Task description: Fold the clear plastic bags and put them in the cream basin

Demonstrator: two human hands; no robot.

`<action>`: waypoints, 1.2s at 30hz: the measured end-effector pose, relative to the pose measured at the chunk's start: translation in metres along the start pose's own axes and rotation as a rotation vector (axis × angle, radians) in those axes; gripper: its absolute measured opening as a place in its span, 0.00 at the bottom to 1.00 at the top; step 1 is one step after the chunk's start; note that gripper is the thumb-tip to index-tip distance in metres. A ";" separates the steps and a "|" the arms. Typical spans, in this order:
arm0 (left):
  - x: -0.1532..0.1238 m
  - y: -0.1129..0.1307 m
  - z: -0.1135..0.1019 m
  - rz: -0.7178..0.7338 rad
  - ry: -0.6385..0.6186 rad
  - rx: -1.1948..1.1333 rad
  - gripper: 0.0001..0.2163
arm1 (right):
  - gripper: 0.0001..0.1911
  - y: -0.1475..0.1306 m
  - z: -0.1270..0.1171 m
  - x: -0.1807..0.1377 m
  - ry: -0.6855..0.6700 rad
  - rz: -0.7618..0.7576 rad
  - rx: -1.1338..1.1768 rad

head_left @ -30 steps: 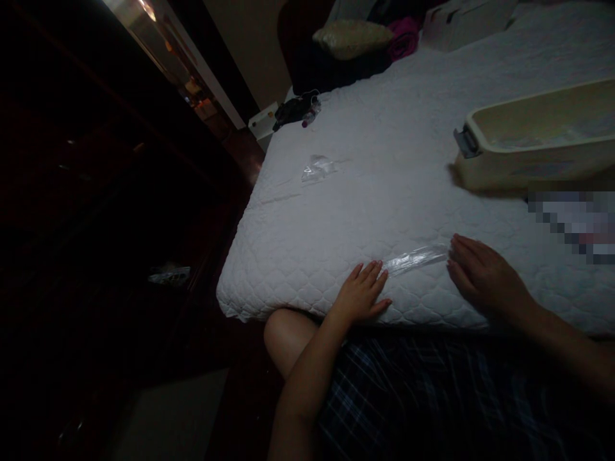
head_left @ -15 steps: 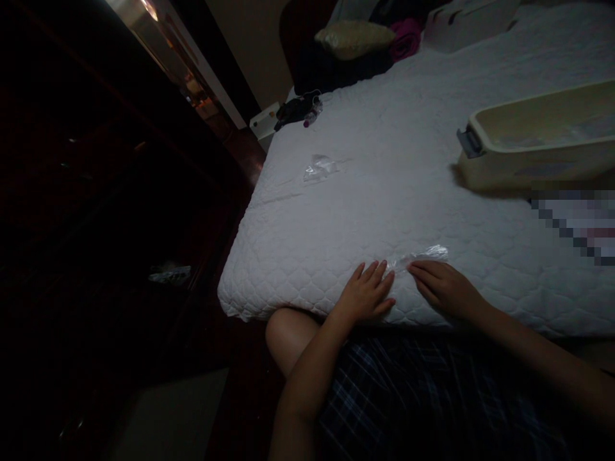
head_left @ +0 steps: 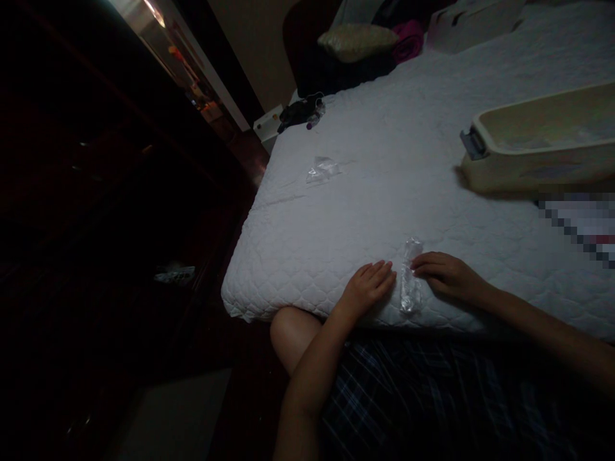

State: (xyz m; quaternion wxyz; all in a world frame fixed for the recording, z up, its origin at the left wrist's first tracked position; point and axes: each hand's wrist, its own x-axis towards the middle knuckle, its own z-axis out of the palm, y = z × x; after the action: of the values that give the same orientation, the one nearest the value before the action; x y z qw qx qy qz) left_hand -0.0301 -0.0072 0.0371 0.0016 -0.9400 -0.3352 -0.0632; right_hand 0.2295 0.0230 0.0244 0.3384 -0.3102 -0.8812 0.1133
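A clear plastic bag [head_left: 410, 291], folded into a narrow strip, lies upright in view along the near edge of the white quilted bed [head_left: 365, 211]. My right hand [head_left: 449, 275] is at its right side, with the fingertips pinched on the strip's upper part. Just left of the strip, my left hand [head_left: 368, 288] rests palm down on the quilting, fingers stretched out and holding nothing. A second clear plastic piece [head_left: 323, 169], crumpled, lies farther up the bed.
A cream plastic bin [head_left: 538, 173] with a grey latch stands on the right, beside a blurred-out flat item [head_left: 586, 221]. At the back are a white box [head_left: 473, 25], a yellowish pillow-like bundle [head_left: 358, 41] and dark cloth. Dark cabinetry [head_left: 96, 192] fills the left.
The folded plastic bag has turned from lying crosswise to lying lengthwise, pointing toward me. My left hand has come off its end, and its fingers are closer together.
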 end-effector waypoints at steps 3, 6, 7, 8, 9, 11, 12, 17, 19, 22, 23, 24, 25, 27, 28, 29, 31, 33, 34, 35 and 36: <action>0.010 0.004 0.001 0.042 -0.015 0.006 0.20 | 0.14 0.005 0.005 -0.004 0.007 0.030 0.026; 0.019 0.006 0.006 0.098 -0.035 0.012 0.18 | 0.14 0.006 0.008 -0.008 -0.004 0.054 0.037; 0.021 0.006 0.008 0.108 -0.042 0.017 0.17 | 0.14 0.005 0.007 -0.009 -0.005 0.053 0.034; 0.022 0.006 0.009 0.113 -0.048 0.026 0.17 | 0.14 0.004 0.007 -0.009 -0.004 0.049 0.026; 0.023 0.006 0.010 0.115 -0.051 0.037 0.16 | 0.14 0.003 0.006 -0.008 -0.001 0.041 0.013; 0.023 0.006 0.011 0.120 -0.051 0.063 0.15 | 0.13 0.000 0.005 -0.007 0.015 0.022 -0.027; 0.023 0.007 0.010 0.125 -0.046 0.075 0.15 | 0.13 -0.002 0.005 -0.008 0.032 0.016 -0.056; 0.023 0.009 0.007 0.139 -0.025 0.116 0.14 | 0.15 -0.007 0.008 -0.018 0.141 0.001 -0.186; 0.023 0.011 0.007 0.143 -0.015 0.127 0.14 | 0.16 -0.007 0.010 -0.022 0.133 -0.013 -0.191; 0.022 0.012 0.008 0.144 0.018 0.147 0.13 | 0.19 -0.006 0.011 -0.022 0.072 -0.024 -0.174; 0.022 0.012 0.009 0.140 0.029 0.150 0.13 | 0.20 -0.006 0.011 -0.021 0.054 -0.029 -0.168; 0.022 0.012 0.009 0.133 0.038 0.148 0.13 | 0.20 -0.006 0.011 -0.019 0.037 -0.032 -0.163; 0.021 0.012 0.009 0.127 0.047 0.142 0.14 | 0.20 -0.007 0.010 -0.017 0.024 -0.034 -0.159; 0.021 0.011 0.011 0.114 0.064 0.119 0.14 | 0.19 -0.007 0.009 -0.014 0.004 -0.042 -0.150; 0.020 0.011 0.012 0.106 0.073 0.107 0.15 | 0.19 -0.007 0.009 -0.013 0.000 -0.046 -0.146; 0.020 0.010 0.013 0.096 0.080 0.094 0.16 | 0.18 -0.007 0.009 -0.012 -0.001 -0.047 -0.143; 0.020 0.008 0.017 0.061 0.093 0.072 0.17 | 0.17 -0.006 0.009 -0.011 -0.002 -0.042 -0.133; 0.020 0.007 0.020 0.025 0.091 0.042 0.18 | 0.17 -0.005 0.009 -0.011 -0.006 -0.022 -0.123; 0.020 0.006 0.022 0.012 0.083 0.024 0.18 | 0.16 -0.005 0.009 -0.011 -0.010 -0.013 -0.116; 0.021 0.006 0.023 0.002 0.073 0.004 0.18 | 0.16 -0.005 0.009 -0.010 -0.014 -0.006 -0.109; 0.021 0.006 0.023 -0.007 0.065 -0.015 0.18 | 0.16 -0.005 0.009 -0.010 -0.018 0.000 -0.103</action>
State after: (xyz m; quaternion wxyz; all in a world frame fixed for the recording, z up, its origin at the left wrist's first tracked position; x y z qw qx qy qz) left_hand -0.0079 0.0025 0.0167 0.0052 -0.9363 -0.3377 -0.0960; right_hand 0.2270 0.0130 0.0144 0.3141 -0.3261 -0.8888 0.0705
